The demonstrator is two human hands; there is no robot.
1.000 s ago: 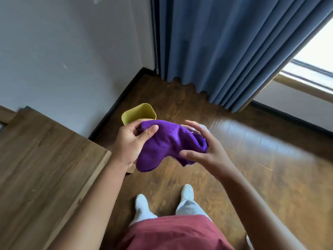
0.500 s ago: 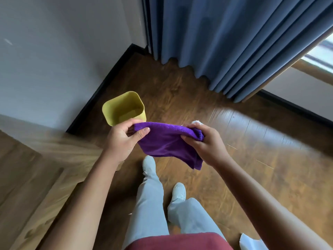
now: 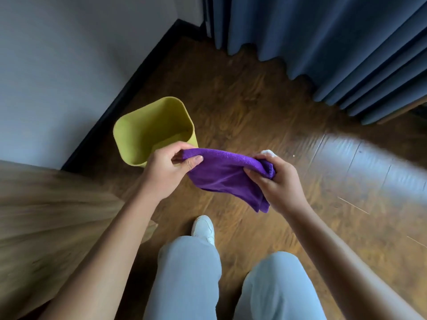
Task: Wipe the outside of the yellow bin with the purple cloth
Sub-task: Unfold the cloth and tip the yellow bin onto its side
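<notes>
Both hands have drawn the cloth taut since a moment ago, ready for wiping. Open yellow plastic bin (image 3: 147, 130) stands on the floor by the wall, nearer now; my left hand (image 3: 165, 174) pinches the purple microfibre cloth (image 3: 225, 174), my right hand (image 3: 279, 183) bunches its other end.

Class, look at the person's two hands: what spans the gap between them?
In the head view, the purple cloth stretches between the left hand and right hand, each gripping one end.
</notes>
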